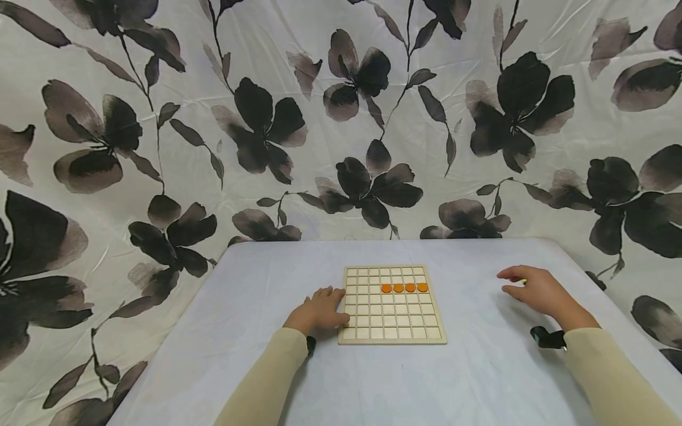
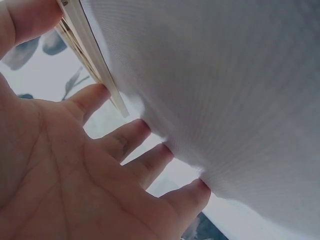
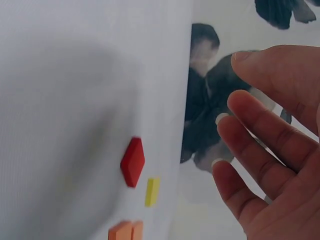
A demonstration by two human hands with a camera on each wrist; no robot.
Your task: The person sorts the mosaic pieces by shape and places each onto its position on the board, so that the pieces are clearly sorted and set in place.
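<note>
Head view shows the board [image 1: 393, 341] flat on the table [image 1: 213, 355], four orange discs [image 1: 398, 288] in one row toward its right side; the left hand [image 1: 321, 310] spreads its fingers, thumb and forefinger touching the board's left edge; the right hand [image 1: 540, 291] hovers, fingers parted and slightly bent, near a red piece [image 3: 132, 162], a yellow piece [image 3: 152, 192] and orange pieces [image 3: 120, 232].

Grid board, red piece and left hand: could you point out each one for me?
Grid board [image 1: 389, 309]: head view, on a bare square near its middle.
Red piece [image 3: 132, 162]: right wrist view, middle of its face.
Left hand [image 1: 318, 310]: head view, back of the hand.
</note>
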